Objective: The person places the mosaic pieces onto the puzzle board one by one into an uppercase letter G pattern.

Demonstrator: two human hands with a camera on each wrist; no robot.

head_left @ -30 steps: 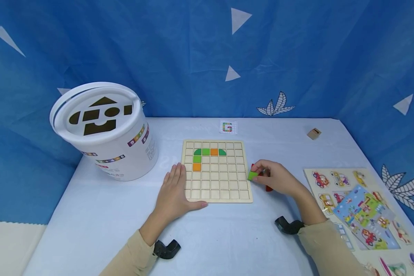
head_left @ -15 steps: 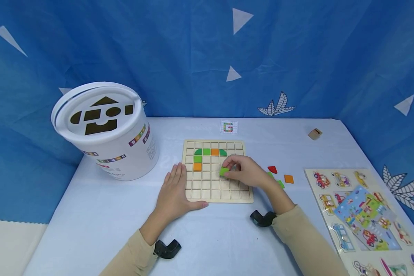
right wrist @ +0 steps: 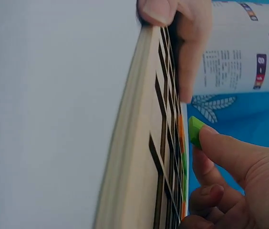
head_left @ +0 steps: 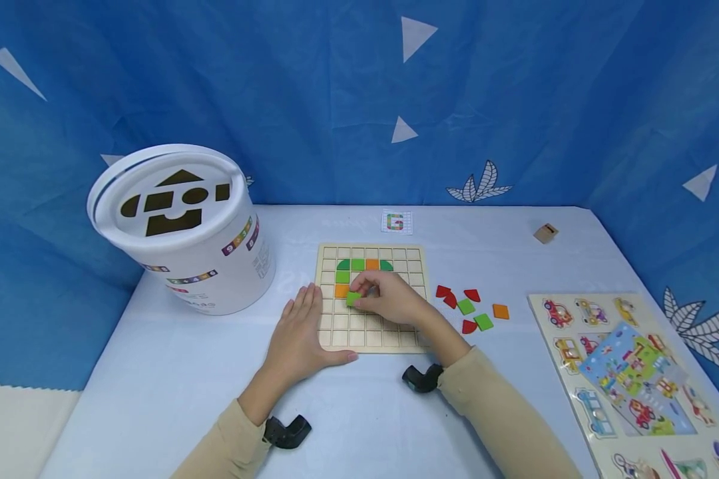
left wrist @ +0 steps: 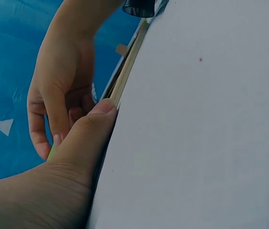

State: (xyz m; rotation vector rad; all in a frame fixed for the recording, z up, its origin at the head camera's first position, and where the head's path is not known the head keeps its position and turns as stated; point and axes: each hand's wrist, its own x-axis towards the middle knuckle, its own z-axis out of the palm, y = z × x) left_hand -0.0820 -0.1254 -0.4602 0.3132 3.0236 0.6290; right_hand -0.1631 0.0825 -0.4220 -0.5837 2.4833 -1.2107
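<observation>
A wooden grid board (head_left: 374, 338) lies on the white table. My right hand (head_left: 392, 299) pinches a light green square tile (head_left: 353, 299) between thumb and fingers. In the right wrist view that green tile (right wrist: 195, 130) is held just off the board's face. Just beyond it, an orange square tile (head_left: 341, 291) sits in the grid, below a light green one (head_left: 342, 277). Along the upper row lie two dark green rounded corner pieces, with a green and an orange square between them. My left hand (head_left: 299, 339) rests at the board's near left corner, fingers straight, thumb along the front edge.
Right of the board lie loose red corner pieces (head_left: 469, 326), green squares (head_left: 483, 322) and an orange square (head_left: 500, 311). A small pattern card (head_left: 397, 221) lies behind the board. A white bucket (head_left: 216, 286) stands left; a picture puzzle (head_left: 551, 346) lies right.
My right hand has carried the green tile from the loose pieces leftward over the board, close to the orange tile. The left hand has stayed in place.
</observation>
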